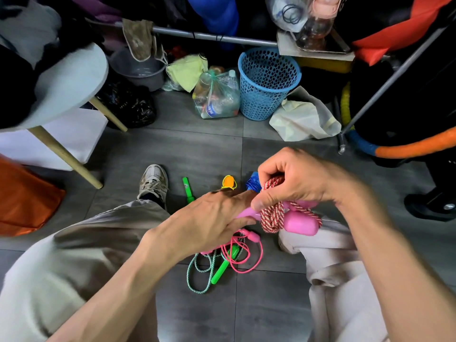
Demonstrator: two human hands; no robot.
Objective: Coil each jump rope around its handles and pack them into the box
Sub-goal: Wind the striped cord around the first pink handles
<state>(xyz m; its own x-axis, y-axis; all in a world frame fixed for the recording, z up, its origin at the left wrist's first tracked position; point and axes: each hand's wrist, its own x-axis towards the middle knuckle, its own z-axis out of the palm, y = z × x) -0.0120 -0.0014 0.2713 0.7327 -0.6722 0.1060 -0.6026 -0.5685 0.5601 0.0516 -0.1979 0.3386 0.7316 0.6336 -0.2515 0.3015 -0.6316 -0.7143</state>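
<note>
A red-and-white jump rope (271, 213) is wound around pink handles (299, 223) held above my knees. My left hand (217, 215) grips the handles at their left end. My right hand (296, 183) pinches a strand of the red-and-white cord above the coil. On the floor below lie a green-handled rope (223, 266) with a teal-and-white cord and a thin pink rope (246, 255), tangled loosely together. Farther out lie a second green handle (186, 190), an orange-and-yellow rope (228, 182) and a blue rope (253, 183). No box is in view.
A blue mesh basket (267, 82), a bag of plastic bottles (217, 95) and cream bags (303, 119) stand behind the ropes. A white stool (71, 77) with wooden legs is at left. My shoe (154, 181) rests on grey floor tiles.
</note>
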